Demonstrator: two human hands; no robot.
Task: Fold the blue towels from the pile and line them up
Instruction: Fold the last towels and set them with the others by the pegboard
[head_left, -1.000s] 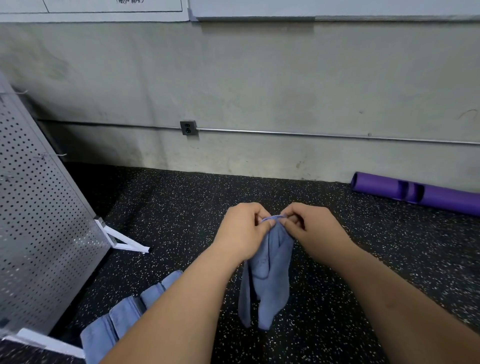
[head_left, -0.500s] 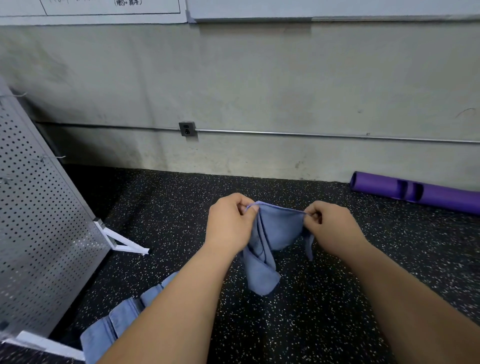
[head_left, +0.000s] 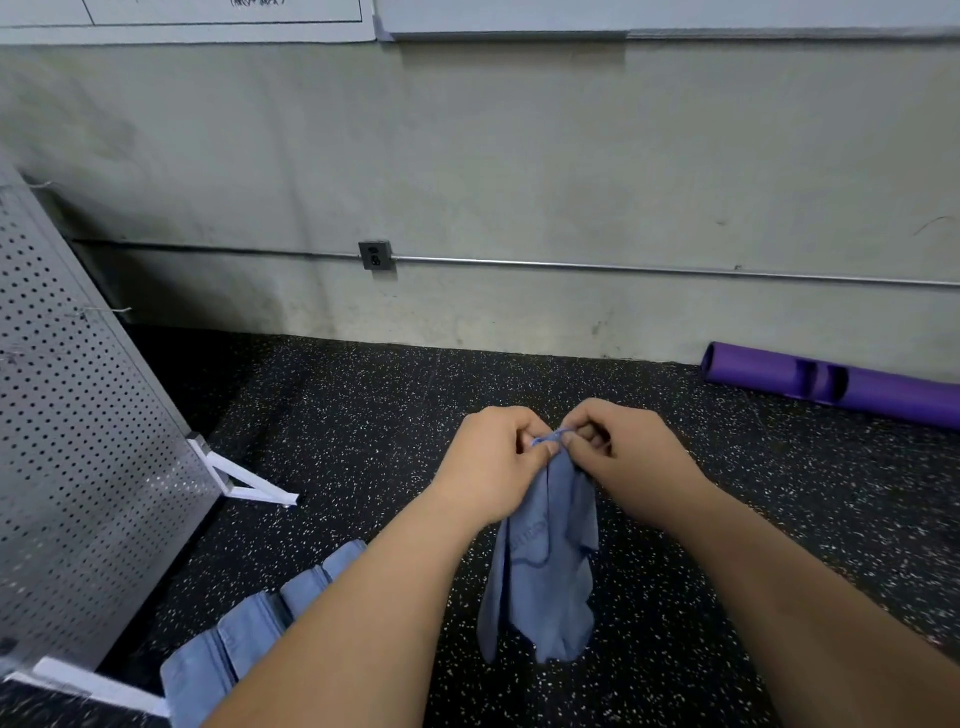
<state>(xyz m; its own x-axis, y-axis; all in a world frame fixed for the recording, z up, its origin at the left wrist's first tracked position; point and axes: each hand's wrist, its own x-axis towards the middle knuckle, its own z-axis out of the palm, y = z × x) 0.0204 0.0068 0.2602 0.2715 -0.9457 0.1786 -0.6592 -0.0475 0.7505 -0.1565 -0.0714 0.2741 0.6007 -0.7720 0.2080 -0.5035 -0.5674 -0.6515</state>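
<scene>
The blue towel (head_left: 540, 561) hangs in the air above the speckled floor (head_left: 363, 415), bunched into loose vertical folds. The left hand (head_left: 488, 462) and the right hand (head_left: 623, 452) pinch its top edge, nearly touching each other, fingers curled on the hem. It looks light, soft and limp, so it will likely sag and twist wherever it is unsupported. The two top corners seem the best places to hold it, drawn apart to flatten it. Folded towels (head_left: 249, 634) lie in a row on the floor at lower left, beside a perforated metal panel (head_left: 78, 441). A purple roller (head_left: 883, 395) lies by the wall.
</scene>
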